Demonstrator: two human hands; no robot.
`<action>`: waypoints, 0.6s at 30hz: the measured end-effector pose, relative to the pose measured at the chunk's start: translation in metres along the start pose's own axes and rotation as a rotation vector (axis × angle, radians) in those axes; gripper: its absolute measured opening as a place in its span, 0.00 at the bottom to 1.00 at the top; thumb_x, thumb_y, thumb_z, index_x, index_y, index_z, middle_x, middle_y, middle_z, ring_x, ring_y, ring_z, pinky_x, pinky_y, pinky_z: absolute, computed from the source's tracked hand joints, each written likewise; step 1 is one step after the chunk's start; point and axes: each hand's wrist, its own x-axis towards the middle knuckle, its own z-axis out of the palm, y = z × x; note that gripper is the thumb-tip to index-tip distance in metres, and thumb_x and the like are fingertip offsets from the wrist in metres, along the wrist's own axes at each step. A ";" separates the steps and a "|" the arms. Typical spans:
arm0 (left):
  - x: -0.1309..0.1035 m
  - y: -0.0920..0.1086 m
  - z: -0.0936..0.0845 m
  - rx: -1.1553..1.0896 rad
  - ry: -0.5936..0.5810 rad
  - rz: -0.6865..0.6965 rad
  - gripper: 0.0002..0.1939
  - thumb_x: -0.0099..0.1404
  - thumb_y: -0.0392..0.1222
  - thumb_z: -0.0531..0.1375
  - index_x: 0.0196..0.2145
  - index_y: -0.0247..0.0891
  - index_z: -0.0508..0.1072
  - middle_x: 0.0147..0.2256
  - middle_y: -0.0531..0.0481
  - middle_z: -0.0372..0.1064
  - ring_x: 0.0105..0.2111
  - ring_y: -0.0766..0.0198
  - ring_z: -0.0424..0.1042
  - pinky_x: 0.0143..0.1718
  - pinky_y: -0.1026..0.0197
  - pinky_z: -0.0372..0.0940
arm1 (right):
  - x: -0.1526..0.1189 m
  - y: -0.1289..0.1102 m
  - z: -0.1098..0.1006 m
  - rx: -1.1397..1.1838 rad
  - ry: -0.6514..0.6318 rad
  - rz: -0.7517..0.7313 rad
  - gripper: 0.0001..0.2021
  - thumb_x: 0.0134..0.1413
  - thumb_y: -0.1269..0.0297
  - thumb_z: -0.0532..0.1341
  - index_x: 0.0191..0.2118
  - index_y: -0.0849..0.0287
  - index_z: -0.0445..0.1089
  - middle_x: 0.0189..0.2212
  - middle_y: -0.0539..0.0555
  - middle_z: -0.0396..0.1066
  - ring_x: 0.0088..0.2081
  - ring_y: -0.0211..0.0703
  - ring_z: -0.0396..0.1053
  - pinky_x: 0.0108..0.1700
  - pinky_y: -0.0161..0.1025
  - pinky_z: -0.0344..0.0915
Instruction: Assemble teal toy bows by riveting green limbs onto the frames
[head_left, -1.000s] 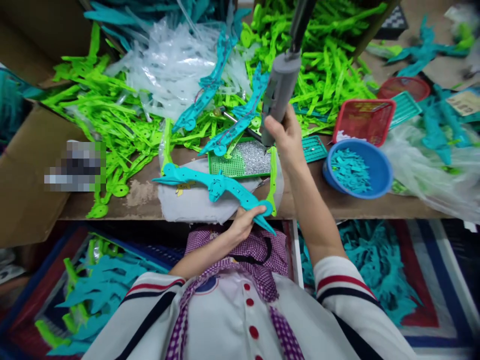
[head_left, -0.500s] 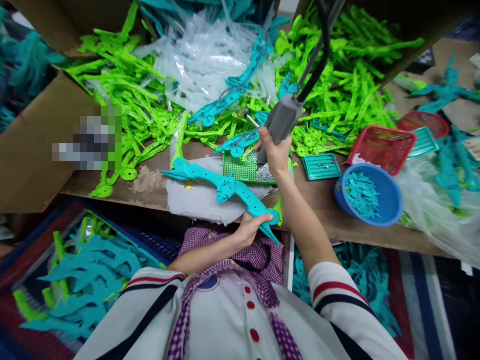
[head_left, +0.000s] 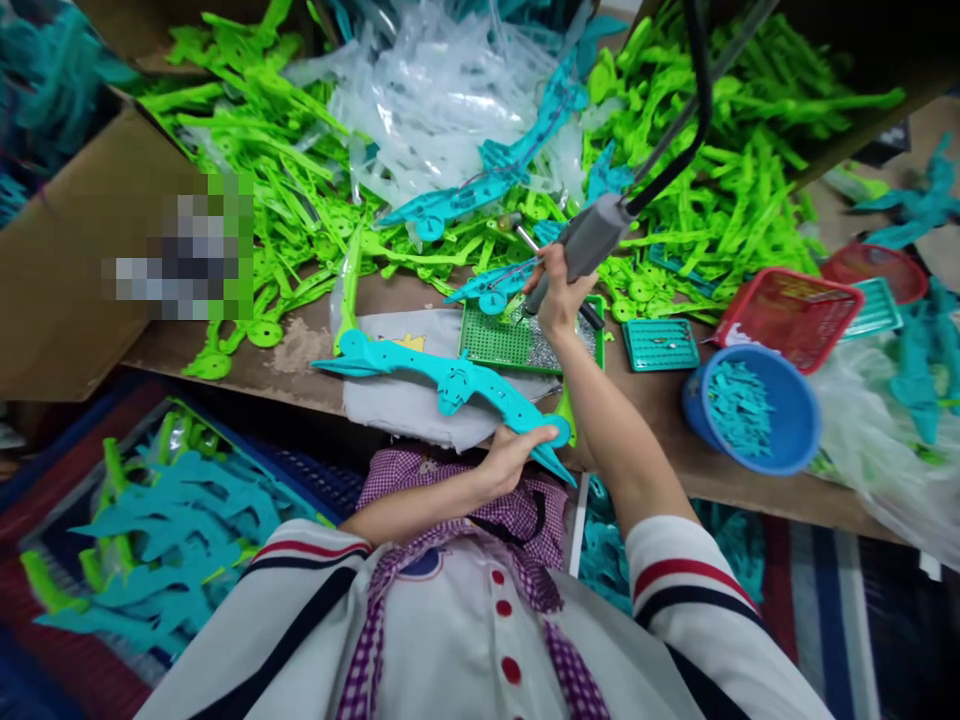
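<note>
Brown wooden tabletop (head_left: pixel 660 405) crosses the frame, its front edge sloping toward the lower right. Surface shows between the right forearm (head_left: pixel 622 420) and a round blue plastic bucket (head_left: pixel 796 420) at right, and in a strip left of a grey cloth (head_left: pixel 397 410). Heaped lime-green plastic parts (head_left: pixel 289 195) bound the work area at upper left and upper right; a brown cardboard box (head_left: pixel 75 270) bounds it at far left.

A turquoise bow-shaped plastic shell (head_left: pixel 454 388) spans the centre, partly over the cloth. The left hand (head_left: pixel 510 462) grips its lower-right end at the front edge. The right hand (head_left: pixel 559 295), above the shell, is closed around a grey cylindrical power screwdriver (head_left: pixel 596 235), tip over a green perforated plastic tray (head_left: pixel 487 345); tip contact cannot be determined.
</note>
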 end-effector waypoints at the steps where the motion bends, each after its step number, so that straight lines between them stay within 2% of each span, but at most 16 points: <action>1: 0.000 0.000 0.000 -0.002 -0.001 -0.001 0.20 0.40 0.45 0.77 0.23 0.37 0.71 0.27 0.52 0.71 0.30 0.64 0.69 0.35 0.58 0.64 | 0.000 0.001 0.000 -0.008 0.001 0.000 0.30 0.56 0.31 0.52 0.35 0.56 0.70 0.23 0.49 0.69 0.31 0.46 0.77 0.35 0.49 0.77; 7: -0.002 0.002 0.003 -0.019 0.009 0.000 0.22 0.40 0.45 0.78 0.23 0.37 0.69 0.25 0.53 0.70 0.28 0.65 0.67 0.34 0.58 0.63 | 0.002 0.003 0.002 0.004 0.072 0.032 0.28 0.55 0.31 0.53 0.32 0.53 0.67 0.21 0.49 0.67 0.27 0.47 0.76 0.33 0.52 0.76; 10: -0.003 0.003 0.004 -0.025 0.019 -0.013 0.22 0.38 0.45 0.78 0.23 0.37 0.70 0.25 0.53 0.70 0.28 0.65 0.67 0.34 0.58 0.63 | 0.002 0.004 0.003 0.028 0.060 0.026 0.28 0.57 0.31 0.51 0.32 0.53 0.67 0.22 0.48 0.66 0.27 0.46 0.76 0.33 0.52 0.76; 13: -0.004 0.004 0.005 -0.033 0.029 -0.009 0.22 0.38 0.44 0.78 0.22 0.37 0.70 0.24 0.54 0.70 0.27 0.66 0.67 0.33 0.59 0.63 | 0.000 0.003 0.002 0.030 0.075 0.016 0.26 0.57 0.34 0.54 0.31 0.54 0.67 0.21 0.48 0.65 0.26 0.47 0.75 0.34 0.53 0.77; 18: -0.005 0.004 0.007 -0.041 0.048 -0.007 0.21 0.39 0.43 0.78 0.21 0.36 0.70 0.23 0.55 0.70 0.26 0.67 0.67 0.33 0.60 0.63 | -0.001 0.004 0.000 0.031 0.062 0.035 0.26 0.56 0.33 0.55 0.34 0.54 0.69 0.26 0.51 0.69 0.31 0.48 0.76 0.35 0.54 0.76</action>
